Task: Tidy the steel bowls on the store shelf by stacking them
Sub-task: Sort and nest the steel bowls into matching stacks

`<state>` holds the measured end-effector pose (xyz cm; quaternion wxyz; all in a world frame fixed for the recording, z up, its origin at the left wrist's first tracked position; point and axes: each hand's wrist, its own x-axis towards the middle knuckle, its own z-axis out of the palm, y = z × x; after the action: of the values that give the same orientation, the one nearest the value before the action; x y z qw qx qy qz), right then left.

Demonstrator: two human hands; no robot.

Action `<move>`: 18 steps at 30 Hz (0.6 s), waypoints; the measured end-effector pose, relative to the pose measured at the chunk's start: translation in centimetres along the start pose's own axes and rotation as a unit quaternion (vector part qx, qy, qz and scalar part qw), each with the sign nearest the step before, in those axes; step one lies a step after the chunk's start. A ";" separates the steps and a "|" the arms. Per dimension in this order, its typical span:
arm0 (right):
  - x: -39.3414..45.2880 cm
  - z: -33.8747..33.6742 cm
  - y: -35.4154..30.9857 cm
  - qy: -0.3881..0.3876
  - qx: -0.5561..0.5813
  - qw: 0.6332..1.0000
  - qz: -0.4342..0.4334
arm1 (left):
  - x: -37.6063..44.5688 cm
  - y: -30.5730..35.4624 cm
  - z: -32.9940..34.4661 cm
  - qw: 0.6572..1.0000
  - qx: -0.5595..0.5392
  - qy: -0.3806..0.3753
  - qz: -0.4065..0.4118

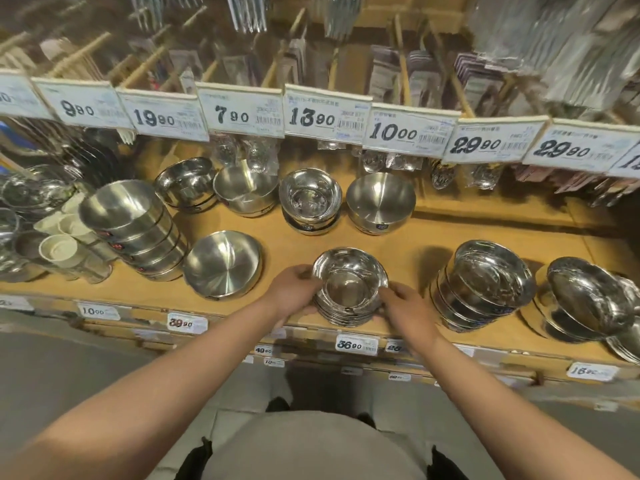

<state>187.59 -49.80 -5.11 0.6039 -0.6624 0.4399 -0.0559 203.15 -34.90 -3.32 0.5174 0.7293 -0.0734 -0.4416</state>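
A stack of several shiny steel bowls [349,289] stands near the front edge of the wooden shelf [408,251]. My left hand [292,292] grips the stack's left side, fingers curled on the rim. On the right side my right hand [403,304] holds the stack's lower bowls. Other bowl stacks stand around: a leaning stack [135,226] at the left, a single wide bowl [221,263], two stacks at the right [485,285] [588,299], and bowls along the back [310,199] [381,202].
Price tags [325,114] hang on a rail above the shelf, with packaged cutlery behind. White cups [57,249] and glassware sit at the far left. More price labels line the shelf's front edge [356,344]. Bare shelf shows between the bowl rows.
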 end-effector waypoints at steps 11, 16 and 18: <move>0.9 0.9 1.4 -0.044 0.069 0.997 -0.018 | -0.9 -1.2 -1.1 0.999 -0.027 0.005 0.035; 0.7 1.3 0.7 -0.031 0.050 0.998 -0.013 | -0.9 -1.2 -1.1 0.999 -0.017 0.012 0.030; 0.5 1.3 0.6 -0.030 0.044 0.998 -0.017 | -0.8 -1.2 -1.1 0.999 -0.010 0.013 0.032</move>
<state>188.43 -49.07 -6.17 0.6443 -0.6442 0.4070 -0.0657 202.99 -33.12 -3.76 0.5391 0.7271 -0.0857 -0.4163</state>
